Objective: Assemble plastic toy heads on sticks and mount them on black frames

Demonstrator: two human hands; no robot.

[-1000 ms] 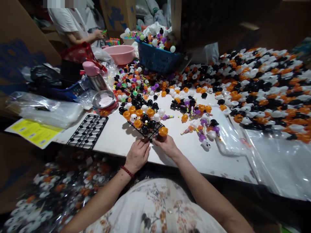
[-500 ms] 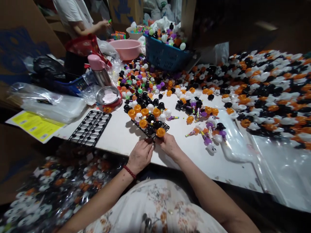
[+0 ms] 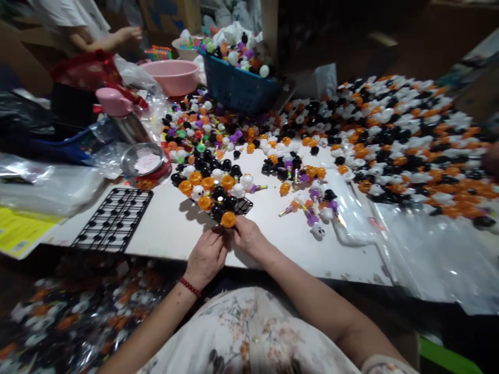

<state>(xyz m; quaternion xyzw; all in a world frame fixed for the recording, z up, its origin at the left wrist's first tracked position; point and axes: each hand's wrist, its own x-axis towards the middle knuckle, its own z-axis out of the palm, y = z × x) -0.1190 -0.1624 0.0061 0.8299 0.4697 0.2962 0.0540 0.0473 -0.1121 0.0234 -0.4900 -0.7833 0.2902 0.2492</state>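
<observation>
In the head view, a black plastic grid rack (image 3: 245,206) sits at the table's front, crowded with orange pumpkin, white ghost and black toppers (image 3: 208,183). My left hand (image 3: 206,255) is closed at the rack's near corner, its fingertips pinched together there. Beside it, the closed fingers of my right hand (image 3: 251,238) meet an orange pumpkin topper (image 3: 228,219) at that corner; its lower part is hidden. A second, bare black grid rack (image 3: 114,219) lies to the left. Loose pens with purple, white and black toppers (image 3: 314,202) lie to the right.
A large heap of toppers (image 3: 405,140) covers the right side. Behind stand a blue basket (image 3: 237,85), a pink basin (image 3: 171,78) and a pink-lidded flask (image 3: 125,117). Clear plastic bags (image 3: 436,249) hang over the front right. A person's arm (image 3: 113,40) shows at upper left.
My view has swung to the right, so everything on the table appears shifted left. Both hands stay closed at the near corner of the loaded rack.
</observation>
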